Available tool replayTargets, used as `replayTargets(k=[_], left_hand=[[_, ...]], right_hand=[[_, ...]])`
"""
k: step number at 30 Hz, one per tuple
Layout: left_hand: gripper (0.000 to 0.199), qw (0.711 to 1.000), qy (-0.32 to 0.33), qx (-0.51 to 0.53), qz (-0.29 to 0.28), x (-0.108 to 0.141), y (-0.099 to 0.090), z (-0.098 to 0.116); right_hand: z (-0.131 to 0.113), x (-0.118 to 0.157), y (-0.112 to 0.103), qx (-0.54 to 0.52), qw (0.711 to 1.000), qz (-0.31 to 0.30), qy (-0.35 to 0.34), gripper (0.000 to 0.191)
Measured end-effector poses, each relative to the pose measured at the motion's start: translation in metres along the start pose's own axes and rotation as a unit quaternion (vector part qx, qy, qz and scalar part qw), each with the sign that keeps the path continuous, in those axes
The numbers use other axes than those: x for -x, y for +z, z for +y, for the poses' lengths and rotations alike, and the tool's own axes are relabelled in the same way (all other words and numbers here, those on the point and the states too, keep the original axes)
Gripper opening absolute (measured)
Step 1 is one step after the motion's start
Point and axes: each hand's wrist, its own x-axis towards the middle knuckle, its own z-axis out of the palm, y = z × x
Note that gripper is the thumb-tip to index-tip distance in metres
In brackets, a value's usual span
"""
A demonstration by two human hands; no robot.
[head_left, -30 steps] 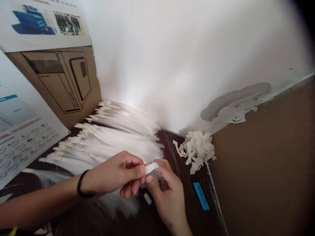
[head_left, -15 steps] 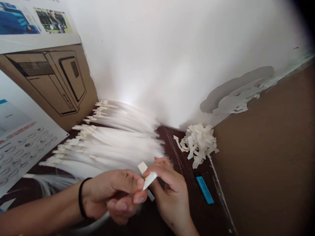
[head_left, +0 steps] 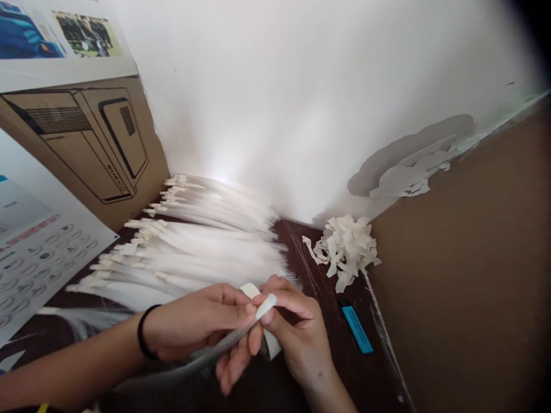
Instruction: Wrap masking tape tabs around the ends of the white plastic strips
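My left hand (head_left: 202,316) is closed around a thin bundle of pale fibres (head_left: 221,347), its thumb pressed close to the bundle's end. White tape (head_left: 267,307) wraps that end, which points up and right. The thumb and forefinger of my right hand (head_left: 299,332) pinch the taped tip. A roll of white tape (head_left: 272,347) sits behind the tip against my right fingers, partly hidden by both hands. The loose fibres trail down and left under my left wrist. Just beyond my hands lie many white fibre bundles (head_left: 215,246) with taped ends to the left.
A heap of torn white strips (head_left: 348,246) lies right of the bundles on the dark table. Nearer me is a blue box cutter (head_left: 357,328). A printed cardboard box (head_left: 86,143) and a printed sheet (head_left: 43,252) stand left; a brown panel (head_left: 465,275) borders the right.
My left hand has turned and its fingers have come in under the bundle, exposing its fibre length. The tape roll now shows more between my hands. The view has shifted slightly.
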Motion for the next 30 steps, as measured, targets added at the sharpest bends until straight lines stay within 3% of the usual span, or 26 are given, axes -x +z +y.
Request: replayTargets(k=[6, 10, 18, 23, 30], left_hand=[[0.052, 0.967, 0.024, -0.219, 0.129, 0.008, 0.005, 0.005], [0.052, 0.934, 0.071, -0.303, 0.173, 0.006, 0.006, 0.0], [0.054, 0.953, 0.069, -0.233, 0.183, 0.001, 0.005, -0.006], [0.054, 0.97, 0.058, -0.161, 0.17, 0.0, 0.003, -0.008], [0.049, 0.994, 0.024, -0.024, 0.104, 0.0, 0.001, -0.011]], right_hand=[[0.001, 0.002, 0.002, 0.071, 0.995, 0.067, 0.02, 0.009], [0.006, 0.005, 0.005, 0.095, 0.991, 0.083, 0.044, 0.013], [0.009, 0.004, 0.008, 0.083, 0.992, 0.05, 0.083, 0.023], [0.008, 0.004, 0.007, 0.064, 0.993, 0.053, 0.085, 0.017], [0.004, 0.005, 0.01, 0.028, 0.989, 0.088, 0.114, 0.016]])
